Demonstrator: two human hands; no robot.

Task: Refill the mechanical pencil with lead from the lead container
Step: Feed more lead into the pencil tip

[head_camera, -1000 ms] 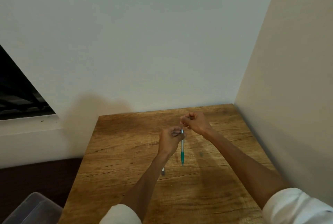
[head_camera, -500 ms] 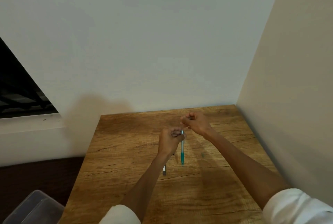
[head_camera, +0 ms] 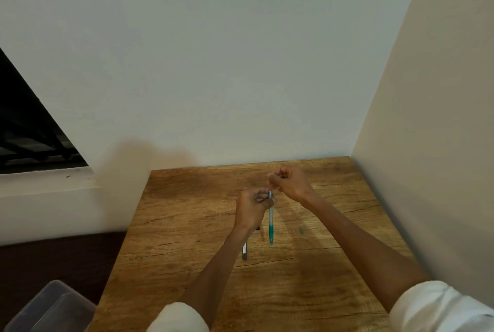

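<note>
My left hand (head_camera: 251,207) grips the top end of a mechanical pencil (head_camera: 271,222) with a clear barrel and a teal grip, held upright with its tip pointing down above the wooden table (head_camera: 187,238). My right hand (head_camera: 290,180) is closed just above and to the right of the pencil's top end, fingertips pinched together; whatever they pinch is too small to make out. A slim grey lead container (head_camera: 244,251) lies on the table, partly hidden under my left forearm. A small dark piece (head_camera: 302,230) rests on the table to the right of the pencil.
The table stands in a corner, with a wall behind it and a wall along its right side. A clear plastic bin (head_camera: 45,310) sits on the floor at the lower left. A dark window opening (head_camera: 29,128) is at the left.
Both hands and the pencil hold nearly the same pose; only the camera view has shifted slightly.
</note>
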